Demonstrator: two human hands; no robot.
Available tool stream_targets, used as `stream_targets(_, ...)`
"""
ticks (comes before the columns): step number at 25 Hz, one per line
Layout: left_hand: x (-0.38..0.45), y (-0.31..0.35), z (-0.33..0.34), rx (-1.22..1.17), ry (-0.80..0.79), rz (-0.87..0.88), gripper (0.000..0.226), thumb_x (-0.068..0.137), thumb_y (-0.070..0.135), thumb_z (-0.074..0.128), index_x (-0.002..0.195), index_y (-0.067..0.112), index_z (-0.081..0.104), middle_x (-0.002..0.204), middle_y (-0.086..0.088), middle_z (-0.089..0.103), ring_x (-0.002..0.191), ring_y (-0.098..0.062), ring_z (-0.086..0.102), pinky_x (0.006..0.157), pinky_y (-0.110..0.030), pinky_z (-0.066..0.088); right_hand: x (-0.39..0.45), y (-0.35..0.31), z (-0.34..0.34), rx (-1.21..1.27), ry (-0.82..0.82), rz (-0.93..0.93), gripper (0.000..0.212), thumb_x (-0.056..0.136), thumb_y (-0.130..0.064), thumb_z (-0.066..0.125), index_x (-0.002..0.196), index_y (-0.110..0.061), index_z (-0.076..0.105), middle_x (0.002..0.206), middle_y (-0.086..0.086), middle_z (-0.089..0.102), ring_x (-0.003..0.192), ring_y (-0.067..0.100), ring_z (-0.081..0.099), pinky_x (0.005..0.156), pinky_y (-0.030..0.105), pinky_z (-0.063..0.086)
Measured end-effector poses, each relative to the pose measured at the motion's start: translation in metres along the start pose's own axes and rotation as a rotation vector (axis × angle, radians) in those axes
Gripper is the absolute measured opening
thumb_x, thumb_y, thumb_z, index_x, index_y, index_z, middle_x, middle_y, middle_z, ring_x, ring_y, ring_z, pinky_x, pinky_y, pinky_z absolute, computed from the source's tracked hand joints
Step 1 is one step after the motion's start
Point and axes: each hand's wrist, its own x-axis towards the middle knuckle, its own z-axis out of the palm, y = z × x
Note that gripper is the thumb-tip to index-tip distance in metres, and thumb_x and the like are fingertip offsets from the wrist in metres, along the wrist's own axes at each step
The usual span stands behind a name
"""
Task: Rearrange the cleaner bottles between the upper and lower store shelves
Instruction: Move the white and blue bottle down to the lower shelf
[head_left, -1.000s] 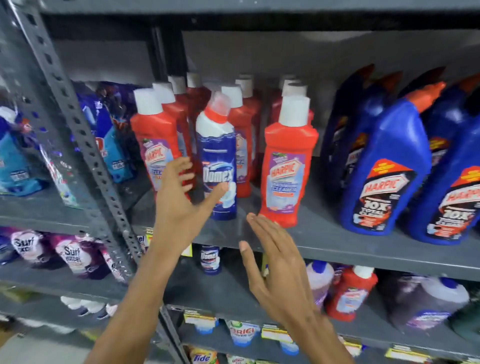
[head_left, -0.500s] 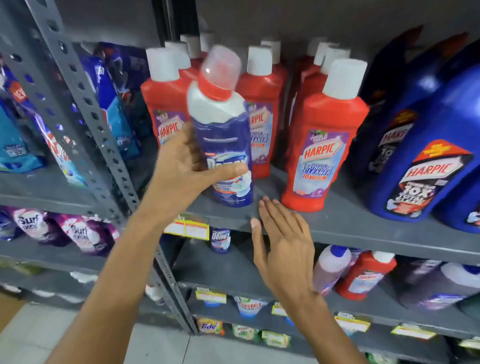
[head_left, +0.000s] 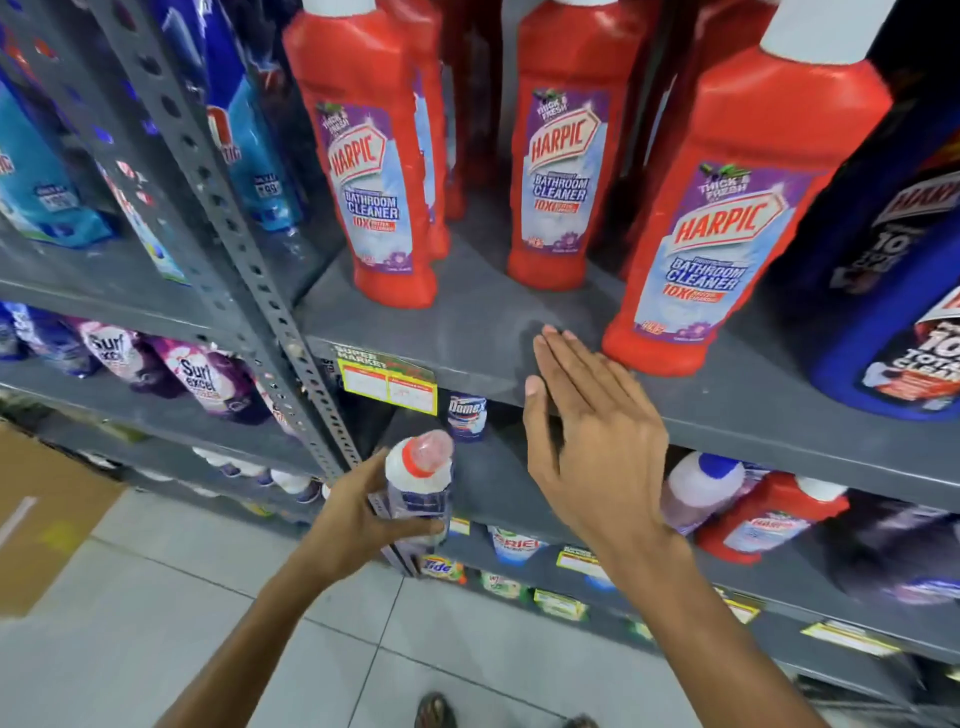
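My left hand (head_left: 358, 514) grips a blue-and-white Domex bottle (head_left: 420, 486) with a red collar and clear cap, held upright in front of the lower shelf (head_left: 498, 493). A second Domex bottle (head_left: 466, 415) stands further back on that lower shelf. My right hand (head_left: 592, 441) is flat with its fingers together, and its fingertips rest on the front edge of the upper shelf (head_left: 467, 338), beside a red Harpic bathroom cleaner bottle (head_left: 727, 228). Two more red Harpic bottles (head_left: 374, 171) (head_left: 563, 166) stand on the upper shelf, with a bare gap between them.
Large blue Harpic bottles (head_left: 893, 280) fill the right of the upper shelf. A perforated grey upright (head_left: 244, 249) divides this rack from one with detergent pouches (head_left: 208, 379). The lower shelf's right side holds a white-capped purple bottle (head_left: 696, 488) and a red Harpic (head_left: 769, 519). Tiled floor below.
My left hand took the Domex bottle off the upper shelf and carried it down in front of the lower shelf. The right hand stayed at the upper shelf's edge. The view moved closer and lower.
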Motion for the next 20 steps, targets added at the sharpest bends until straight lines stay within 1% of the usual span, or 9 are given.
stream_targets(3,0.036,-0.038,0.018,0.001,0.029,-0.114,0.073,0.048,0.042,0.104,0.110,0.020,0.073,0.102,-0.003,0.081,0.093,-0.019,0.074,0.097,-0.054,0.061,0.000,0.001,0.000,0.001,-0.008,-0.005,0.040,0.112,-0.026,0.051,0.141,-0.007,0.070,0.148,0.006,0.068,0.141,0.019,0.063,0.122,0.034,0.043)
stream_targets(5,0.061,-0.053,0.025,-0.022,0.039,-0.160,0.071,0.048,0.036,0.104,0.110,0.020,0.073,0.098,0.001,0.083,0.091,-0.018,0.074,0.098,-0.053,0.062,0.000,0.001,0.000,-0.002,-0.016,-0.002,0.040,0.112,-0.027,0.050,0.141,-0.007,0.069,0.149,0.006,0.068,0.142,0.019,0.062,0.122,0.035,0.043)
stream_targets(7,0.079,-0.061,0.029,0.003,0.037,-0.176,0.069,0.051,0.027,0.106,0.111,0.018,0.073,0.093,0.007,0.084,0.091,-0.017,0.075,0.096,-0.047,0.063,0.001,0.000,0.000,0.000,-0.008,0.001,0.040,0.112,-0.026,0.051,0.141,-0.007,0.070,0.148,0.006,0.068,0.142,0.019,0.063,0.121,0.036,0.044)
stream_targets(8,0.085,-0.062,0.030,0.025,0.033,-0.183,0.068,0.054,0.021,0.106,0.113,0.014,0.072,0.093,0.006,0.083,0.091,-0.019,0.075,0.092,-0.045,0.063,0.000,0.001,0.000,0.002,-0.004,-0.001,0.040,0.112,-0.026,0.051,0.141,-0.006,0.070,0.148,0.007,0.068,0.141,0.019,0.063,0.121,0.036,0.045)
stream_targets(10,0.095,-0.065,0.033,0.048,0.037,-0.195,0.069,0.060,0.014,0.104,0.118,0.008,0.069,0.103,-0.004,0.082,0.093,-0.024,0.075,0.088,-0.040,0.061,0.000,0.000,0.000,0.007,0.000,-0.005,0.040,0.112,-0.026,0.051,0.140,-0.006,0.070,0.147,0.007,0.069,0.140,0.020,0.064,0.120,0.038,0.047)
stream_targets(12,0.102,-0.067,0.035,0.056,0.025,-0.206,0.068,0.064,0.011,0.102,0.122,0.005,0.067,0.111,-0.011,0.080,0.097,-0.027,0.076,0.091,-0.041,0.062,0.000,0.000,0.000,0.011,-0.002,-0.003,0.039,0.112,-0.026,0.051,0.140,-0.006,0.070,0.147,0.007,0.069,0.140,0.020,0.064,0.119,0.039,0.048)
stream_targets(14,0.105,-0.067,0.038,0.054,-0.013,-0.212,0.065,0.066,0.008,0.100,0.123,0.005,0.067,0.114,-0.011,0.080,0.097,-0.023,0.077,0.096,-0.044,0.063,0.001,-0.001,0.000,0.016,-0.003,0.005,0.039,0.112,-0.025,0.052,0.140,-0.006,0.071,0.147,0.007,0.069,0.140,0.020,0.064,0.119,0.039,0.048)
stream_targets(17,0.109,-0.071,0.038,0.046,-0.052,-0.215,0.068,0.065,0.015,0.101,0.124,0.007,0.067,0.117,-0.009,0.080,0.102,-0.020,0.077,0.100,-0.048,0.063,0.001,-0.002,-0.002,0.029,-0.013,0.014,0.039,0.111,-0.025,0.052,0.140,-0.007,0.071,0.147,0.006,0.069,0.140,0.019,0.064,0.120,0.038,0.047)
stream_targets(20,0.114,-0.072,0.034,0.060,-0.084,-0.194,0.083,0.056,0.039,0.102,0.126,0.011,0.066,0.121,-0.006,0.080,0.109,-0.022,0.077,0.103,-0.050,0.061,0.001,-0.002,-0.003,0.037,-0.034,0.022,0.039,0.112,-0.025,0.052,0.141,-0.007,0.070,0.149,0.006,0.068,0.142,0.019,0.063,0.121,0.038,0.046)
